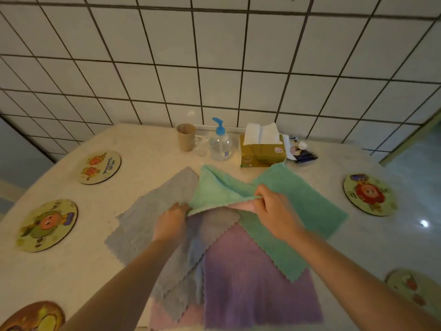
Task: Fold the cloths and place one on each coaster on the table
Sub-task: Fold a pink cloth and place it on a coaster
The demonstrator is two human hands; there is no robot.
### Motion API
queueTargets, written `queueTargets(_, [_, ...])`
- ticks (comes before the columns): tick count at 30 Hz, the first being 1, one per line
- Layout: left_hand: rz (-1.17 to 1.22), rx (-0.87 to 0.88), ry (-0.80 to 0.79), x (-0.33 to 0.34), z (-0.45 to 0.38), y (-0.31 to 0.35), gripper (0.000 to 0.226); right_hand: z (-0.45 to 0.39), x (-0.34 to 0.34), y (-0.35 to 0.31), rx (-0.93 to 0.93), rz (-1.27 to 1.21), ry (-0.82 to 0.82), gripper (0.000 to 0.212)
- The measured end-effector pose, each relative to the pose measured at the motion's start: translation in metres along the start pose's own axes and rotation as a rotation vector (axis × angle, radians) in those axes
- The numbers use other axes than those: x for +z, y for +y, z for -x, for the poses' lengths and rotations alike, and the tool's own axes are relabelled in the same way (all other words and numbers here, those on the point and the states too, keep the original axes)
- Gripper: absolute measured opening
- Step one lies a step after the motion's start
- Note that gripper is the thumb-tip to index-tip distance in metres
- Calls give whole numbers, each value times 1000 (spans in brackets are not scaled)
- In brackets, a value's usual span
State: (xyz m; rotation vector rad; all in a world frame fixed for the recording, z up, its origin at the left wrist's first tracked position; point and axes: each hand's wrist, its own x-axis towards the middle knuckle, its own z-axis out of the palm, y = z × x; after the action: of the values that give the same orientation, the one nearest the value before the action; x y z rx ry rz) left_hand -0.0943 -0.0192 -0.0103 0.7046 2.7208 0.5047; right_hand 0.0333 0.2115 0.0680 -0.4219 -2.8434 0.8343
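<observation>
A pile of cloths lies mid-table. The green cloth point(298, 206) is on top, its left part lifted and folded over. My left hand point(171, 220) pinches its near left edge, and my right hand point(274, 211) grips its raised middle edge. Under it lie a grey cloth point(148, 225), a purple cloth point(250, 283) and a pink cloth point(164, 314). Round cartoon coasters ring the pile: two on the left point(100, 167) point(46, 225), one at the bottom left corner point(31, 316), two on the right point(368, 194) point(410, 287).
Along the tiled wall stand a brown cup point(186, 137), a clear pump bottle with a blue top point(220, 142), a tissue box point(262, 149) and a small dark packet point(303, 154). The table point(143, 149) curves away at the left.
</observation>
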Motion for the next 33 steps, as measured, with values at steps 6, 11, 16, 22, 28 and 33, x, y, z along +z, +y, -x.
queueTargets(6, [469, -129, 274, -62, -22, -1, 30, -29, -18, -17, 33, 27, 78, 19])
queueTargets(11, [757, -107, 389, -140, -14, -27, 37, -46, -16, -80, 51, -79, 208, 25])
queueTargets(16, [451, -85, 620, -208, 31, -93, 34, -46, 9, -175, -46, -94, 218, 25])
queueTargets(22, [208, -14, 613, -239, 139, -213, 31, 6, 89, -278, -120, -156, 223, 26])
queueTargets(28, [121, 19, 277, -188, 250, -339, 41, 99, 193, -319, -54, -118, 3, 19])
queueTargets(33, [131, 2, -1, -125, 318, -388, 39, 183, 255, -315, 40, -56, -198, 19])
